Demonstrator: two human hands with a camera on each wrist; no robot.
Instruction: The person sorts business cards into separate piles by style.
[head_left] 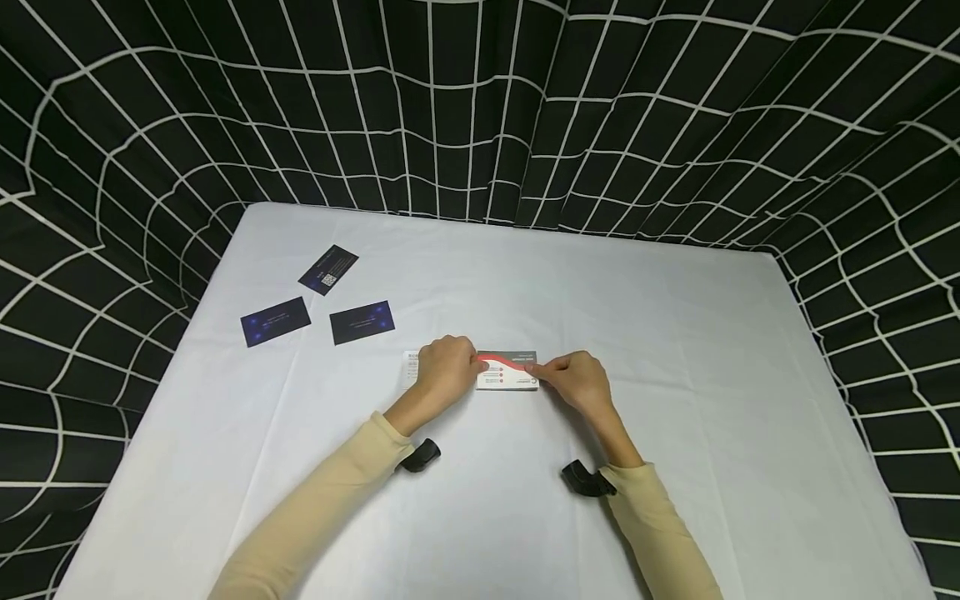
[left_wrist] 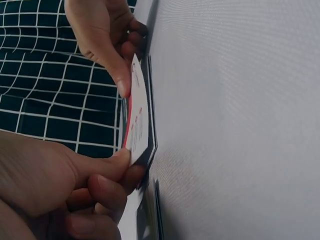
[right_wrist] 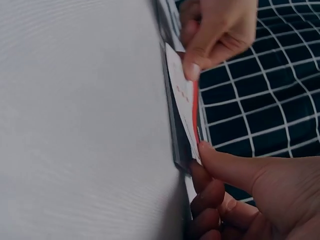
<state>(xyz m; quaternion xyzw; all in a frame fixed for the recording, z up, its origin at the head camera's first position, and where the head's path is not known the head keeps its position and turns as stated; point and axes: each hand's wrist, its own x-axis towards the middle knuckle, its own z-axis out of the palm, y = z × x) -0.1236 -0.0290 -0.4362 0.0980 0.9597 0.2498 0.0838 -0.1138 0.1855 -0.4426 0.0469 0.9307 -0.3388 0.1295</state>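
red-striped white card (head_left: 501, 380) is being held low over the middle of the white table (head_left: 690, 400), between two hands. the left hand (head_left: 447, 364) is pinching its left end with thumb and fingers; the right hand (head_left: 581, 379) is pinching its right end. the hands are not touching each other. a dark-edged piece (right_wrist: 180, 156) is showing just beneath. a pale printed card (head_left: 410, 368) is peeking out beside the left hand. dark blue cards (head_left: 275, 322) are lying separately toward the far left, and a black gridded curtain (head_left: 480, 108) is hanging behind.
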